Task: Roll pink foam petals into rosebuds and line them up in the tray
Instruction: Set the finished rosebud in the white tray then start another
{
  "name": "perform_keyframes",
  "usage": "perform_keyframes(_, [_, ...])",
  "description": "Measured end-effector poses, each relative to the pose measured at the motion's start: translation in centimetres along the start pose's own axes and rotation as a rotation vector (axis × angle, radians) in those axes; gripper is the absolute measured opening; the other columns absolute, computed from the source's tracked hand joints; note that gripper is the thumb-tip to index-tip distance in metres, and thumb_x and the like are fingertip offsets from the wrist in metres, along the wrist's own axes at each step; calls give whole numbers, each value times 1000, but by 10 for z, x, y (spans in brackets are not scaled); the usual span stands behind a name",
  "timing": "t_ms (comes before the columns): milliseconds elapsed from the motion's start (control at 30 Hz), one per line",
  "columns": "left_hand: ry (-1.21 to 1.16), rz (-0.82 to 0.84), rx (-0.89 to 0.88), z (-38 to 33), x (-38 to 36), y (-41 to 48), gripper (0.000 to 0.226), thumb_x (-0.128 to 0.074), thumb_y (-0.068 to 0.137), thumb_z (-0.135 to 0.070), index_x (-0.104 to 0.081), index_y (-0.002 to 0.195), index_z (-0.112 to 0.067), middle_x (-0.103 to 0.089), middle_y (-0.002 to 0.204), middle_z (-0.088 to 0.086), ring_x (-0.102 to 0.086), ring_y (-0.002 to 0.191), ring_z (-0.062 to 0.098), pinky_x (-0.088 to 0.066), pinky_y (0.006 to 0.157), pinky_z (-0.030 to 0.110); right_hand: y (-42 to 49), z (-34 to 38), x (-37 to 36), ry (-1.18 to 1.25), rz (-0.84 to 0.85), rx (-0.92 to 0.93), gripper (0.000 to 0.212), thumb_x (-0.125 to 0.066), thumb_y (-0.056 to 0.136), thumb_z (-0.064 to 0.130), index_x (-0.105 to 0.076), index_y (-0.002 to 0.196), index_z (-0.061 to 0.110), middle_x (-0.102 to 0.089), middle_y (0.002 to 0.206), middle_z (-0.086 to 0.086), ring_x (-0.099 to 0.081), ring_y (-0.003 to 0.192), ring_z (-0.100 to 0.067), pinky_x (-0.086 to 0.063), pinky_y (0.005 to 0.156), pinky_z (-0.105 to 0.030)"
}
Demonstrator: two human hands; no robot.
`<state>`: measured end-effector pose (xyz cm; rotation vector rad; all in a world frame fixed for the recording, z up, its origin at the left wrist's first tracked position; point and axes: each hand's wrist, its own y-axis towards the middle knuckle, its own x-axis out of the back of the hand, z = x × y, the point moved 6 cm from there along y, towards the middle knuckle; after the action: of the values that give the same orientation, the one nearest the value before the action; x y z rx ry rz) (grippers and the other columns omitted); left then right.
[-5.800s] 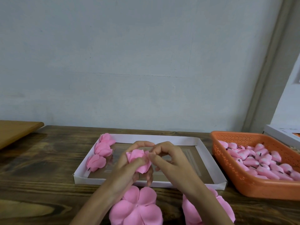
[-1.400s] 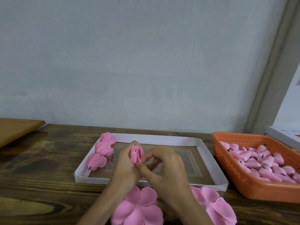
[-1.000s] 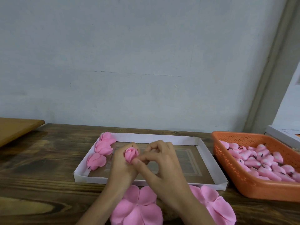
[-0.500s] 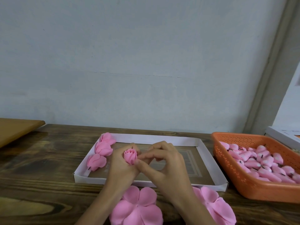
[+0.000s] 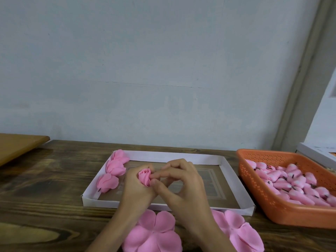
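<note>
My left hand (image 5: pixel 135 188) grips a tightly rolled pink rosebud (image 5: pixel 145 177) upright, just above the near part of the white cardboard tray (image 5: pixel 234 171). My right hand (image 5: pixel 183 188) pinches the bud's right side with thumb and forefinger. Three finished pink rosebuds (image 5: pixel 115 168) lie in a line along the tray's left wall. Two flat stacks of pink foam petals lie on the table in front of the tray, one stack (image 5: pixel 154 233) under my wrists and the other stack (image 5: pixel 238 231) to the right.
An orange perforated basket (image 5: pixel 254 195) at the right holds several small pink cores with dark stems. A light wooden board (image 5: pixel 16 146) sits at the far left. A white box (image 5: pixel 316 151) stands behind the basket. The dark wooden table (image 5: pixel 45 197) ends at a grey wall.
The loose petal piece has been rolled into a tight bud. Over the last second both hands lowered slightly and my right fingers shifted around the bud's side.
</note>
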<state>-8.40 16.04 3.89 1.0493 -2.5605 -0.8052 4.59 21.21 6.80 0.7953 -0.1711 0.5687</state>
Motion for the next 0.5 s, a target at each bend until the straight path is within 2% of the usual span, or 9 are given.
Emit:
perform_keyframes(100, [-36,27,-15,-4,1,1,26,-84,69,8,-77,77,-15,-75,76,8,-75,75,23,-63,67,34,1,3,2,31,12,37,21,-72,91,16,-81,99,33,-64,100,11,-59,107,-17,-51,83,-27])
perform_keyframes(167, [8,27,-52,-11,-1,-1,35,-84,69,11,-79,83,-21,-77,79,3,-76,77,17,-61,66,23,2,7,3,-16,43,85,25,-64,93,19,-79,106,34,-61,103,12,-58,108,-18,-51,83,-28])
perform_keyframes(233, [62,29,-93,-16,-4,-2,51,-81,70,14,-77,78,-36,-75,73,-12,-73,70,1,-52,59,9,2,9,1,-47,82,129,34,-60,93,16,-77,112,38,-59,106,13,-58,109,-17,-50,83,-28])
perform_keyframes(300, [112,30,-110,-22,-7,-4,52,-77,68,4,-74,74,-48,-72,68,-22,-68,66,-8,-46,55,4,0,8,-1,-72,103,148,42,-58,91,9,-76,113,39,-57,110,13,-58,111,-15,-51,83,-28])
perform_keyframes(400, [103,53,-38,-9,-7,-8,38,-75,70,-5,-77,84,-40,-73,72,-23,-69,68,-8,-48,55,5,-1,5,-2,-143,102,163,42,-55,88,11,-77,112,38,-53,117,17,-57,114,-12,-51,86,-29])
perform_keyframes(467, [112,-1,96,2,-1,-8,33,-78,75,-6,-73,98,-28,-68,72,-35,-65,67,-14,-47,53,5,-2,7,-3,-159,123,180,42,-51,88,16,-75,113,40,-51,120,18,-56,116,-10,-51,90,-27])
perform_keyframes(500, [91,1,103,3,0,-7,30,-78,74,-9,-73,97,-27,-69,71,-32,-66,65,-12,-47,52,6,-2,9,-3,-156,136,191,43,-49,87,18,-74,115,41,-50,121,18,-56,117,-10,-51,91,-27])
